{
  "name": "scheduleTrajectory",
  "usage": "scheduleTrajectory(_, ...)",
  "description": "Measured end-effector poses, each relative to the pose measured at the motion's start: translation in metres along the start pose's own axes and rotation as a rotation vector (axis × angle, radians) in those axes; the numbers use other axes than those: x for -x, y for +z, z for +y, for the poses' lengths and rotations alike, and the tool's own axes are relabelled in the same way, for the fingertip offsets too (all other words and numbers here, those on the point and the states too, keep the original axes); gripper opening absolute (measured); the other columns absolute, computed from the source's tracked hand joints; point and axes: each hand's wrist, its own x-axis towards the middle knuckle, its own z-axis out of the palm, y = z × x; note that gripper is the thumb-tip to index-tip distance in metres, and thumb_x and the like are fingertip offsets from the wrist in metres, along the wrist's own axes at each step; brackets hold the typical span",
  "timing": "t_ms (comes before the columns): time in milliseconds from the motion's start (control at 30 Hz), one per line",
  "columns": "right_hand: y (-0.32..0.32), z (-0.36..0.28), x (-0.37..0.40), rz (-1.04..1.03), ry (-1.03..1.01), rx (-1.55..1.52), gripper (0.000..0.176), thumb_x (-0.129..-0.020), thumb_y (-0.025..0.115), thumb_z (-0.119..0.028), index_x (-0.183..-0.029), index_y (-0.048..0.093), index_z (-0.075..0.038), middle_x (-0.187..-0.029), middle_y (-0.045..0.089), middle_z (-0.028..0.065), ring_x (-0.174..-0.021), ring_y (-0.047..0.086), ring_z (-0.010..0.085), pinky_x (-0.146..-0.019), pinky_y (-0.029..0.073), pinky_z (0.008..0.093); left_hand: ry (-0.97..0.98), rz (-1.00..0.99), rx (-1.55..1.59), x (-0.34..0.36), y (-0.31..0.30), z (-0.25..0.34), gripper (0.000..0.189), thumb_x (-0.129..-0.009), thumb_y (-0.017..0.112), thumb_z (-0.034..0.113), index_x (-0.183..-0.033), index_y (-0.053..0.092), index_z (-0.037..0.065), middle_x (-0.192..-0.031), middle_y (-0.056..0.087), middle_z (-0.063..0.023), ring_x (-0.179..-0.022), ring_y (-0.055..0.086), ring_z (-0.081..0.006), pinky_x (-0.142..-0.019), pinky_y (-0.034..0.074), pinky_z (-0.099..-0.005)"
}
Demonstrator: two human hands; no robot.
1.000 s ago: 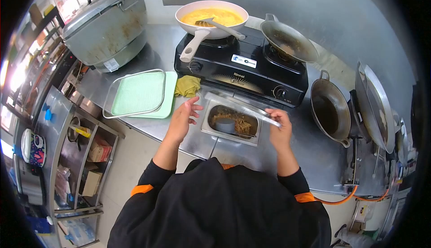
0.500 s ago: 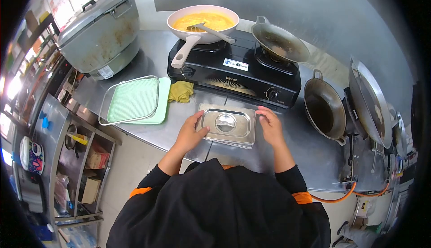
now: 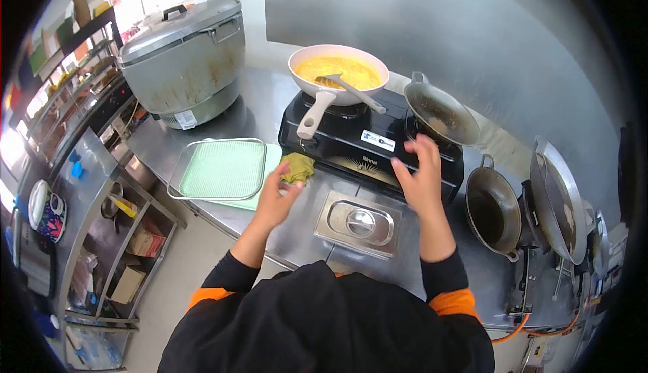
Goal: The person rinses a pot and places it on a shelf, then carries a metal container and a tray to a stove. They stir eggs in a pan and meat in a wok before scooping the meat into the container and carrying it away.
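Observation:
My left hand (image 3: 277, 199) is raised with fingers apart, holding nothing, beside the yellow-green cloth (image 3: 299, 168). My right hand (image 3: 422, 179), also empty with its fingers spread, hovers at the front of the black gas stove (image 3: 358, 145). Between and below my hands, a rectangular steel container with a lid (image 3: 344, 228) lies on the counter; neither hand touches it. On the left burner stands a cream frying pan (image 3: 312, 118) holding a yellow egg-like mixture (image 3: 358, 73). A grey spatula (image 3: 361, 96) rests in it, its handle over the rim.
A mint tray (image 3: 272, 160) with a wire-framed basket (image 3: 223, 169) on it sits left. Behind stands a large rice cooker (image 3: 185, 69). A wok (image 3: 442, 113) is on the right burner, another wok (image 3: 493, 211) beside the stove. Larger pans (image 3: 560, 197) lean at far right.
Both hands have let go of the steel container and lifted away, the right toward the stove, the left toward the cloth. The view has shifted, so everything sits lower in the picture.

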Motion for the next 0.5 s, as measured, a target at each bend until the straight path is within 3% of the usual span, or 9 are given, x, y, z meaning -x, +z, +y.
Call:
scheduleTrajectory(33, 0.008, -0.012, -0.026, 0.039, -0.122, 0.144, 0.035, -0.066, 0.065, -0.019, -0.095, 0.051, -0.006, -0.112, 0.042, 0.0187, -0.106, 0.040, 0.0348, -0.086, 0.035, 0.0395, -0.008, 0.050, 0.015, -0.015, -0.009, 0.005, 0.053, -0.078, 0.057, 0.026, -0.122, 0.037, 0.006, -0.113, 0.044, -0.0152, -0.084, 0.049, -0.0169, -0.070, 0.043, -0.0265)
scheduleTrajectory(100, 0.039, -0.023, -0.071, 0.048, -0.208, 0.412, 0.032, -0.069, 0.060, -0.016, -0.098, 0.051, -0.006, -0.113, 0.043, 0.0185, -0.106, 0.040, 0.0370, -0.085, 0.037, 0.0417, -0.218, -0.008, 0.399, -0.043, -0.021, 0.029, 0.052, -0.079, 0.054, 0.033, -0.121, 0.038, 0.007, -0.113, 0.044, -0.0141, -0.084, 0.050, -0.0168, -0.069, 0.043, -0.0269)
scheduleTrajectory(167, 0.067, -0.031, -0.114, -0.376, 0.067, 0.575, 0.027, -0.076, 0.049, -0.014, -0.101, 0.050, -0.007, -0.107, 0.050, 0.0187, -0.103, 0.047, 0.0339, -0.080, 0.041, 0.0411, -0.408, -0.119, 0.668, -0.070, -0.025, 0.041, 0.050, -0.081, 0.049, 0.040, -0.119, 0.040, 0.008, -0.111, 0.046, -0.0125, -0.082, 0.051, -0.0169, -0.068, 0.043, -0.0276)
scheduleTrajectory(233, 0.099, -0.029, -0.136, -0.539, 0.172, 0.604, 0.025, -0.078, 0.043, -0.013, -0.101, 0.051, -0.007, -0.101, 0.054, 0.0169, -0.097, 0.052, 0.0309, -0.075, 0.043, 0.0406, -0.578, -0.282, 0.824, -0.096, -0.021, 0.042, 0.047, -0.084, 0.042, 0.045, -0.116, 0.041, 0.011, -0.107, 0.050, -0.0104, -0.077, 0.053, -0.0171, -0.066, 0.044, -0.0286)
scheduleTrajectory(300, 0.113, -0.037, -0.153, -0.591, 0.183, 0.649, 0.026, -0.080, 0.039, -0.013, -0.100, 0.053, -0.007, -0.096, 0.058, 0.0154, -0.091, 0.056, 0.0287, -0.072, 0.045, 0.0400, -0.597, -0.498, 0.869, -0.117, -0.016, 0.041, 0.046, -0.082, 0.043, 0.047, -0.111, 0.045, 0.011, -0.100, 0.055, -0.0096, -0.075, 0.054, -0.0174, -0.065, 0.045, -0.0292)
scheduleTrajectory(400, 0.104, -0.050, -0.189, -0.557, 0.114, 0.732, 0.027, -0.080, 0.038, -0.013, -0.095, 0.060, -0.006, -0.093, 0.060, 0.0143, -0.086, 0.058, 0.0273, -0.072, 0.046, 0.0386, -0.663, -0.564, 0.975, -0.141, -0.009, 0.036, 0.041, -0.083, 0.044, 0.042, -0.106, 0.046, 0.008, -0.090, 0.058, -0.0080, -0.066, 0.056, -0.0179, -0.058, 0.048, -0.0291)
scheduleTrajectory(433, 0.092, -0.059, -0.204, -0.600, 0.140, 0.774, 0.026, -0.078, 0.040, -0.010, -0.090, 0.062, -0.005, -0.093, 0.059, 0.0154, -0.087, 0.058, 0.0268, -0.072, 0.046, 0.0370, -0.682, -0.591, 1.033, -0.147, -0.008, 0.033, 0.040, -0.084, 0.045, 0.039, -0.107, 0.046, 0.007, -0.090, 0.058, -0.0083, -0.066, 0.056, -0.0180, -0.057, 0.048, -0.0289)
scheduleTrajectory(500, 0.069, -0.064, -0.232, -0.779, 0.075, 0.807, 0.020, -0.075, 0.047, -0.010, -0.087, 0.062, -0.004, -0.084, 0.061, 0.0144, -0.072, 0.060, 0.0272, -0.063, 0.046, 0.0376, -0.711, -0.582, 1.102, -0.150, -0.006, 0.036, 0.034, -0.083, 0.048, 0.034, -0.103, 0.046, 0.006, -0.089, 0.058, -0.0093, -0.066, 0.055, -0.0186, -0.056, 0.048, -0.0282)
